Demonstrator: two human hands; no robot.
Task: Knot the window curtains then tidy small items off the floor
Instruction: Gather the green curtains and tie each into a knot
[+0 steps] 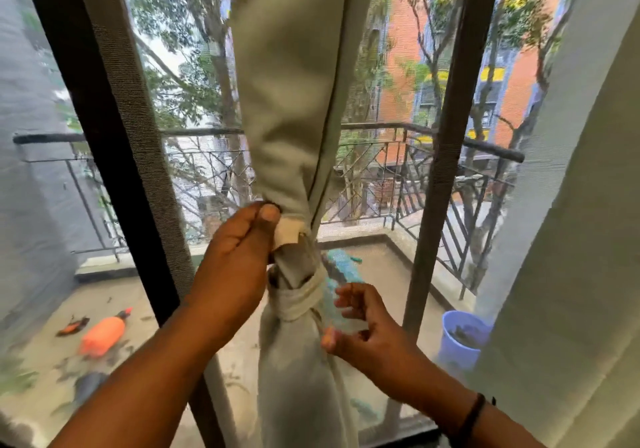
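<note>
Left hand (239,243) pinching; right hand (360,323) loosely curled, lower.

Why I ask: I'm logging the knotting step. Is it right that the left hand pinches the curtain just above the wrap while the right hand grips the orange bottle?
Not quite. In the head view the left hand pinches the curtain just above the wrap, but the right hand hangs beside the curtain; the orange bottle lies outside on the balcony floor.

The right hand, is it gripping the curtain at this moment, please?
No, the right hand hovers beside the curtain with loosely curled fingers, while the left hand pinches the fabric at the knot.
</note>
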